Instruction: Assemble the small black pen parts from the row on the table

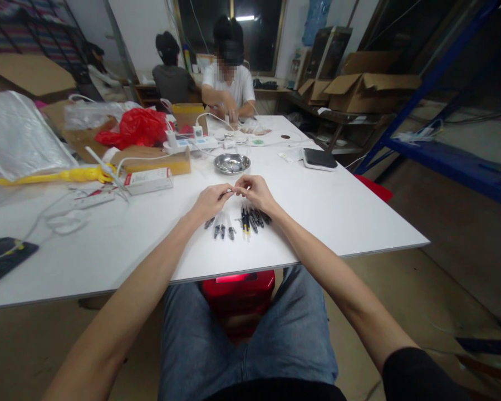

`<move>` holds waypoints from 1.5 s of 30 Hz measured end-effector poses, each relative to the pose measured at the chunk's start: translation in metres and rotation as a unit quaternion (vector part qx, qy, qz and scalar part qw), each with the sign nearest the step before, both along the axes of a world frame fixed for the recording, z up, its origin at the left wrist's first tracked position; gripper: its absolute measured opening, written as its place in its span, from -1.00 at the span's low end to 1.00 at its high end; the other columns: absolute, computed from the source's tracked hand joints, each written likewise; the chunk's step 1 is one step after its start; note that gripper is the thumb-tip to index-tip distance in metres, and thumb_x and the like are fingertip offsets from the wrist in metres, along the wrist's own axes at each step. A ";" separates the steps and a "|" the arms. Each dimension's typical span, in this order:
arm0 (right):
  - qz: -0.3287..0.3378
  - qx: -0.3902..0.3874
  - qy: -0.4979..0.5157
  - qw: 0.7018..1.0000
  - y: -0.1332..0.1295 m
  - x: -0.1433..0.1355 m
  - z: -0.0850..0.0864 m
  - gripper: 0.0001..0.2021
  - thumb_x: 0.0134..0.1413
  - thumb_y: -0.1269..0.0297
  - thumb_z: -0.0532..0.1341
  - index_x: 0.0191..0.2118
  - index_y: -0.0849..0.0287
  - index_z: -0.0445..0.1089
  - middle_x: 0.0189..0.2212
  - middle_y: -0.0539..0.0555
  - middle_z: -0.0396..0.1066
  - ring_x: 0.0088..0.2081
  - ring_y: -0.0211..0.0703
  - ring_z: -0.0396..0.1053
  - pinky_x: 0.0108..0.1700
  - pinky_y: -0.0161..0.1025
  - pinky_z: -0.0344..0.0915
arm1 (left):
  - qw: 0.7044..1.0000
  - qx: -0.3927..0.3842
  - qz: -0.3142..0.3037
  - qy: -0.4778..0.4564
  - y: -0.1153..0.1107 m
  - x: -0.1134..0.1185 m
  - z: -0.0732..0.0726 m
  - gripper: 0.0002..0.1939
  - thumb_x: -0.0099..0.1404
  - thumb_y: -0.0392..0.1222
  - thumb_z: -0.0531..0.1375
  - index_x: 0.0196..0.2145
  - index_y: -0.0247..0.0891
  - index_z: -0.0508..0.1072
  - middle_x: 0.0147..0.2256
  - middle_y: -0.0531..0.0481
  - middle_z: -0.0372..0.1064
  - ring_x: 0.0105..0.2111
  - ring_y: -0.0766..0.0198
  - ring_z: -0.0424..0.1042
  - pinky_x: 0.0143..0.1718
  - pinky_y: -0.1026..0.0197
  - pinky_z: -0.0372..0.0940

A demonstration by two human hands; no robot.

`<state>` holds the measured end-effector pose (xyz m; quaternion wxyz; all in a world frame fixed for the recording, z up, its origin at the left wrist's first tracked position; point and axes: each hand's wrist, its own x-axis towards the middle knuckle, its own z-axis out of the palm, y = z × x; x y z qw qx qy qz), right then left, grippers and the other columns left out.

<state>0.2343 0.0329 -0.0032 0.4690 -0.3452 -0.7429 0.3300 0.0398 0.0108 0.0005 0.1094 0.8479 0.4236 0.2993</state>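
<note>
My left hand (211, 201) and my right hand (254, 191) meet above the white table (338, 217), fingertips pinched together. A small dark piece shows between the fingers of my left hand; its shape is too small to tell. What my right fingers pinch is hidden. Below my left hand lie several clear pen parts with dark tips (222, 231). Under my right hand are several black pen parts (256, 218) and thin refills with yellow ends (246, 223). A shiny metal bowl (232, 164) stands just beyond my hands.
A white box (148, 181), a yellow item (67, 176), a power strip (196, 144) and a red bag (136, 128) lie left. A black-topped device (319, 159) sits right. Across the table, a person (229, 83) works with both hands.
</note>
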 end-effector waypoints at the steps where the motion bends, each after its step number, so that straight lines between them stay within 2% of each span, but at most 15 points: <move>1: 0.002 -0.001 -0.001 1.000 0.000 0.000 -0.001 -0.57 0.05 -0.12 0.38 -0.41 0.23 0.44 -0.52 0.05 0.45 -0.47 -0.24 0.36 -0.36 -0.30 0.28 | 1.000 0.000 0.005 0.006 0.000 0.000 0.000 -0.67 0.48 -0.05 0.04 -0.11 -0.21 0.56 -0.23 -0.06 0.56 -0.28 0.19 0.45 -0.23 0.21 0.24; 4: -0.001 -0.007 -0.008 1.000 0.000 0.000 -0.001 -0.62 0.07 -0.05 0.36 -0.40 0.24 0.46 -0.52 0.04 0.45 -0.47 -0.25 0.35 -0.35 -0.30 0.28 | 0.999 0.012 0.019 0.023 0.000 -0.001 -0.001 -0.65 0.50 -0.04 0.01 -0.14 -0.19 0.57 -0.20 -0.08 0.58 -0.21 0.14 0.50 -0.19 0.19 0.26; 8: -0.007 -0.011 -0.013 1.000 -0.001 0.000 0.001 -0.80 0.06 0.19 0.33 -0.37 0.25 0.49 -0.52 0.03 0.46 -0.46 -0.26 0.36 -0.33 -0.31 0.28 | 0.998 0.017 0.049 0.021 0.002 -0.002 -0.005 -0.65 0.50 -0.04 0.01 -0.12 -0.16 0.57 -0.13 -0.08 0.60 -0.14 0.10 0.52 -0.16 0.18 0.27; 12: -0.006 -0.004 -0.026 1.000 -0.002 -0.001 0.002 -0.90 0.02 0.33 0.30 -0.36 0.25 0.52 -0.48 0.04 0.50 -0.43 -0.24 0.38 -0.29 -0.30 0.28 | 0.998 0.012 0.053 0.022 0.002 -0.003 -0.005 -0.65 0.49 -0.01 0.03 -0.11 -0.17 0.57 -0.18 -0.08 0.60 -0.18 0.11 0.51 -0.19 0.18 0.25; 14: -0.020 0.010 -0.028 0.999 -0.002 -0.001 0.002 -0.88 0.05 0.29 0.31 -0.38 0.25 0.52 -0.47 0.05 0.51 -0.41 -0.22 0.38 -0.27 -0.28 0.28 | 0.999 0.008 0.042 0.028 0.002 -0.002 -0.003 -0.67 0.48 0.00 0.05 -0.13 -0.18 0.57 -0.22 -0.07 0.59 -0.24 0.13 0.50 -0.23 0.19 0.24; 17: -0.038 0.018 -0.038 0.998 -0.002 -0.001 0.001 -0.74 0.13 0.12 0.33 -0.41 0.25 0.51 -0.48 0.07 0.50 -0.41 -0.21 0.37 -0.26 -0.27 0.27 | 0.998 0.002 0.045 0.037 0.000 0.000 -0.002 -0.68 0.47 0.01 0.08 -0.11 -0.17 0.56 -0.21 -0.05 0.58 -0.27 0.17 0.49 -0.26 0.21 0.22; 23: -0.038 0.025 -0.073 0.996 -0.002 0.001 0.005 -0.55 0.19 -0.12 0.29 -0.42 0.25 0.50 -0.52 0.05 0.47 -0.44 -0.22 0.34 -0.30 -0.29 0.23 | 0.995 0.016 0.071 0.073 -0.001 0.001 -0.002 -0.62 0.53 0.05 -0.01 -0.09 -0.13 0.55 -0.37 -0.03 0.54 -0.31 0.12 0.50 -0.33 0.20 0.15; 28: -0.040 0.022 -0.075 0.996 -0.008 0.000 0.007 -0.49 0.22 -0.18 0.25 -0.45 0.23 0.47 -0.53 0.04 0.46 -0.47 -0.23 0.32 -0.31 -0.28 0.21 | 0.994 0.008 0.076 0.079 -0.005 0.002 0.000 -0.61 0.54 0.01 -0.04 -0.10 -0.13 0.56 -0.30 -0.06 0.58 -0.25 0.07 0.54 -0.30 0.18 0.16; 31: -0.048 0.032 -0.082 0.995 -0.009 -0.004 0.006 -0.51 0.22 -0.17 0.25 -0.40 0.22 0.50 -0.52 0.05 0.47 -0.46 -0.22 0.33 -0.31 -0.27 0.20 | 0.992 0.008 0.096 0.086 -0.004 0.002 0.001 -0.62 0.53 -0.04 -0.03 -0.17 -0.15 0.56 -0.29 -0.08 0.58 -0.23 0.06 0.54 -0.29 0.17 0.18; 34: -0.085 0.046 -0.075 0.993 -0.007 -0.002 0.010 -0.60 0.25 -0.09 0.26 -0.31 0.21 0.52 -0.50 0.04 0.46 -0.45 -0.21 0.32 -0.30 -0.26 0.22 | 0.993 0.011 0.099 0.067 -0.002 0.001 0.000 -0.64 0.52 -0.05 -0.01 -0.19 -0.15 0.57 -0.24 -0.07 0.60 -0.20 0.07 0.54 -0.25 0.17 0.21; 37: -0.141 0.041 -0.031 0.989 -0.007 0.013 0.016 -0.72 0.28 0.07 0.24 -0.23 0.21 0.52 -0.46 0.05 0.49 -0.43 -0.19 0.36 -0.28 -0.25 0.26 | 0.994 -0.001 0.098 0.048 -0.001 -0.002 0.000 -0.66 0.51 -0.04 0.02 -0.18 -0.14 0.57 -0.22 -0.05 0.61 -0.18 0.08 0.55 -0.22 0.17 0.23; 39: -0.151 0.024 -0.034 0.988 -0.012 0.030 0.018 -0.78 0.25 0.17 0.24 -0.23 0.22 0.53 -0.43 0.06 0.50 -0.40 -0.18 0.38 -0.27 -0.24 0.28 | 0.993 -0.005 0.105 0.046 -0.001 -0.004 0.001 -0.66 0.52 -0.04 0.02 -0.15 -0.13 0.57 -0.23 -0.05 0.61 -0.19 0.07 0.55 -0.21 0.16 0.24; 43: -0.068 -0.005 -0.174 0.982 -0.033 0.070 0.018 -0.85 0.16 0.28 0.30 -0.20 0.19 0.58 -0.22 0.14 0.54 -0.26 -0.13 0.41 -0.16 -0.18 0.32 | 0.993 0.005 0.102 0.067 -0.003 -0.004 0.002 -0.65 0.54 -0.03 -0.03 0.01 -0.09 0.52 -0.28 -0.04 0.59 -0.22 0.05 0.56 -0.25 0.17 0.22; 45: -0.041 -0.027 -0.230 0.972 -0.042 0.087 0.018 -0.74 0.13 0.23 0.35 -0.08 0.19 0.57 -0.15 0.17 0.51 -0.20 -0.10 0.40 -0.09 -0.14 0.33 | 0.993 0.005 0.086 0.075 -0.004 -0.003 0.002 -0.65 0.55 -0.05 -0.05 0.01 -0.09 0.50 -0.29 -0.03 0.58 -0.23 0.06 0.55 -0.27 0.18 0.20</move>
